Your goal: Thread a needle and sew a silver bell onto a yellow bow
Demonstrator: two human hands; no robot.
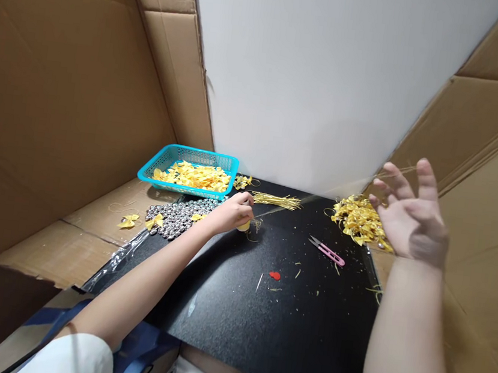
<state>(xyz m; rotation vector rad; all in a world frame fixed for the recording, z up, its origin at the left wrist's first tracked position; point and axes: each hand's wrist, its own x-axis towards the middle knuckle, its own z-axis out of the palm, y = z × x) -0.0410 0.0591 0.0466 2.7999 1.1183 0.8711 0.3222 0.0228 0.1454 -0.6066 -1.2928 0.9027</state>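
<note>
Head view. Left hand (234, 212) reaches out over the black mat (259, 321), fingers curled shut on a small yellow bow (244, 226) pressed down against the mat. A thin gold thread (280, 208) seems to run from those fingertips up and across toward the right hand (411, 215), though it blurs midway. Right hand is raised off the mat, fingers spread wide; a strand of thread appears to trail past the fingertips, but whether it is pinched I cannot tell.

Progress, judged from the piles: a heap of tied bows with gold loops (358, 221) lies just below the right fingers, so a fair batch looks finished. Much seems left: the supplies are far from used up.

Containers: a blue basket (216, 159) beyond the left fingers holds loose yellow bows. Silver beads (177, 217) lie heaped just behind the left wrist, on clear plastic, not in a bin. A bundle of cut gold threads (277, 200) lies just past the left fingertips. Pink snips (327, 252) lie between the two hands.
</note>
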